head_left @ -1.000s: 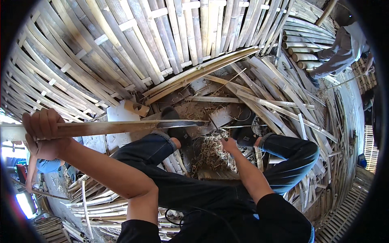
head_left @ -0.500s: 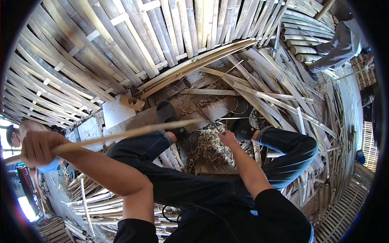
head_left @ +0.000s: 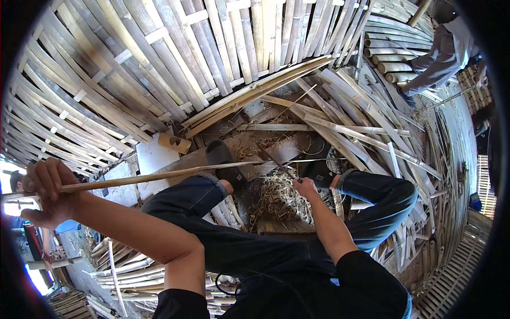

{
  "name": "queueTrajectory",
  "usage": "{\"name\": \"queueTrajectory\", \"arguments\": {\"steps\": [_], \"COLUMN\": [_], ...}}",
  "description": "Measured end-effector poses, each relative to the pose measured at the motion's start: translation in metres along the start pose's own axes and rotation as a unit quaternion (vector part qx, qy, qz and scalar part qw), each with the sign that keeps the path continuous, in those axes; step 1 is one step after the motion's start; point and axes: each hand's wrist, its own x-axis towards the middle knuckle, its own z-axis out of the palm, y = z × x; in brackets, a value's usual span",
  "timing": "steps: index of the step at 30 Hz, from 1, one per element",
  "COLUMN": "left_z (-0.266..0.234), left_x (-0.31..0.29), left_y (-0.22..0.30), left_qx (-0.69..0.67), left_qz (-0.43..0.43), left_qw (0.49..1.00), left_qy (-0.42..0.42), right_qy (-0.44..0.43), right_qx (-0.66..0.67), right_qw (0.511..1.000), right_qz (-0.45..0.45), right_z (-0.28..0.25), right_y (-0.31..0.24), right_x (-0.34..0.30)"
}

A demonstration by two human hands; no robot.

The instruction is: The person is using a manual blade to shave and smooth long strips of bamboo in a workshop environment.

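Observation:
At the far left my raised left hand has its fingers over a long, thin bamboo strip, its thumb lower down. From there the strip runs almost level to the right across my left shin, and its thin end reaches past the knife toward my right foot. My right hand, between my feet, is closed around the handle of a knife. The dark blade slants up and left and crosses the strip; whether they touch I cannot tell.
Curly bamboo shavings lie between my sandalled feet. Split bamboo slats are heaped to the right, with more strips at lower left. A slatted bamboo panel stands ahead. Other people are at upper right and far left.
My left hand has turned and its fingers have shifted on the strip. The strip has tilted nearer level, its tip lying further right. The knife in my right hand now shows more plainly.

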Motion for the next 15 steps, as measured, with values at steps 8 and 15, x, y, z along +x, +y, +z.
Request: {"name": "queueTrajectory", "arguments": {"steps": [8,15], "left_z": [-0.020,-0.012], "left_x": [-0.003,-0.002], "left_y": [0.021,-0.002], "left_qx": [0.092,0.078], "left_qz": [0.004,0.027], "left_qw": [0.995,0.992], "left_qy": [-0.022,-0.095], "right_qy": [-0.004,0.134], "right_qx": [-0.011,0.129], "right_qw": [1.000,0.972], "right_qz": [-0.012,-0.140], "right_z": [-0.002,-0.003], "right_y": [-0.039,-0.084], "right_x": [-0.004,-0.012]}}
